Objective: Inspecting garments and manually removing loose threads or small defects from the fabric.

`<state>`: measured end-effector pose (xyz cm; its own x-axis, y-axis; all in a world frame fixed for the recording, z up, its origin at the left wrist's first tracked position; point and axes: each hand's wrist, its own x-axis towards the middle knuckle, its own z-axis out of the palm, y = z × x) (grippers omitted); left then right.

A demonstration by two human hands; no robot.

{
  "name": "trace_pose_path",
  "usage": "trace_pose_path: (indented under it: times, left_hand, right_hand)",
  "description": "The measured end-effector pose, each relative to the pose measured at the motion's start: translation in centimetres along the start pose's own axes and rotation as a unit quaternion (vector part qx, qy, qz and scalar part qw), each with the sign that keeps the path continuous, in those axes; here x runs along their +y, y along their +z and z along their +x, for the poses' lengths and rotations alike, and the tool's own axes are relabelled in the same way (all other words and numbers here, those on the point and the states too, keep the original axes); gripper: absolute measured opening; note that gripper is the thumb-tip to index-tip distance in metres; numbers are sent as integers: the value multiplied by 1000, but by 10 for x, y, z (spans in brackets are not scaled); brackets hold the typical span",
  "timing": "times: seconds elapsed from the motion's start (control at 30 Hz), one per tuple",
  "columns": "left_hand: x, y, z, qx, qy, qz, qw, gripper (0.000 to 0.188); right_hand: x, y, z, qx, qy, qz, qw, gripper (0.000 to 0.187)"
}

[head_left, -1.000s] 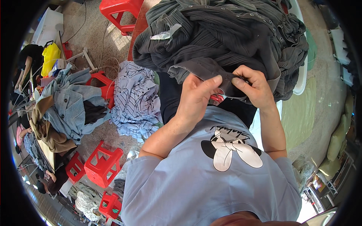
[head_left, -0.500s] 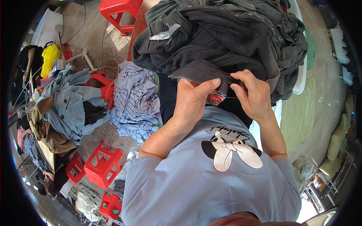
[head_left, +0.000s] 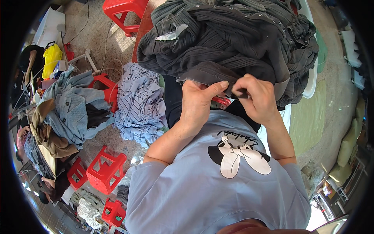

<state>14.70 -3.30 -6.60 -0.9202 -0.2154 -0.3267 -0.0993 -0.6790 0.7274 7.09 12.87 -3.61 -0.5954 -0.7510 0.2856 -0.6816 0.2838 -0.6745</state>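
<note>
A heap of dark grey ribbed garments (head_left: 233, 43) lies in front of me, with a line of metal eyelets along one edge. A dark grey cloth band (head_left: 212, 72) with a frayed end hangs at the near side of the heap. My left hand (head_left: 196, 99) grips this band, thumb on top and fingers beneath. Just right of it, my right hand (head_left: 257, 97) is closed with its fingers curled; its fingertips are slightly blurred. Something dark shows under them, but I cannot make it out. A white tag (head_left: 171, 34) lies on the heap.
A white tub's rim (head_left: 310, 84) shows right of the heap. Striped blue cloth (head_left: 138, 103) is piled to the left. Red stools (head_left: 105, 171) stand at the left, near a table with blue-grey garments (head_left: 74, 109). Other people are at the far left. Green sheeting (head_left: 309, 121) covers floor on the right.
My right hand has turned and curled its fingers, shifting slightly left against the band. My left hand keeps its grip in nearly the same place.
</note>
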Motion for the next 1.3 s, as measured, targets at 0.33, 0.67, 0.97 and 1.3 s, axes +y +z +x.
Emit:
trace_pose_path:
  times: [0.33,0.67,0.97,1.3]
  left_hand:
    - [-3,1,2,7,-3,-2,1000,10]
    - [-7,-1,6,1,11,-23,1000,11]
    - [-8,-2,3,2,9,-15,1000,12]
    - [-5,-1,4,6,-22,-65,998,11]
  right_hand:
    - [1,0,-10,49,133,59,988,25]
    - [8,16,-17,54,72,-98,991,27]
    - [10,24,-16,88,40,-104,990,23]
    - [18,14,-25,84,57,42,994,25]
